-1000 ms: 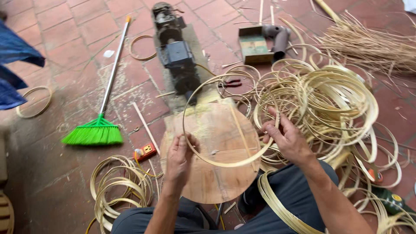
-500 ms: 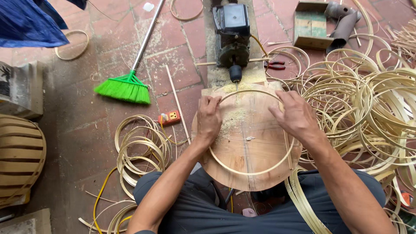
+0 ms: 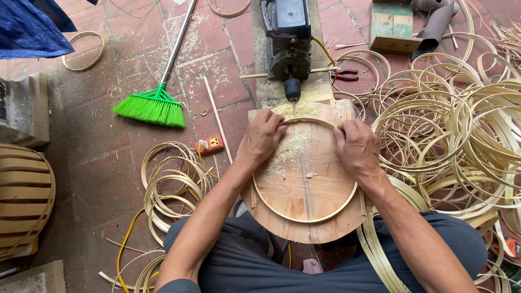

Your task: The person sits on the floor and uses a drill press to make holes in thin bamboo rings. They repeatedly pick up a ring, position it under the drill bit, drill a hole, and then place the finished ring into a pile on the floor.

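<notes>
Fingers of both hands (palms down) pinching bamboo hoop (image 3: 304,217), left hand (image 3: 264,135), right hand (image 3: 355,147)

Daylight falls on a red brick floor (image 3: 97,157) with dusty, worn joints; a grey concrete block (image 3: 21,111) sits at the left edge.

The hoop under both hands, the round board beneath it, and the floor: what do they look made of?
Hoop: a thin pale strip, likely split bamboo, bare and matte. Left hand and right hand press it flat. Round board: unfinished wood, with visible grain, joints and sawdust. Floor: worn reddish brick or clay tiles, with visible seams.
</notes>
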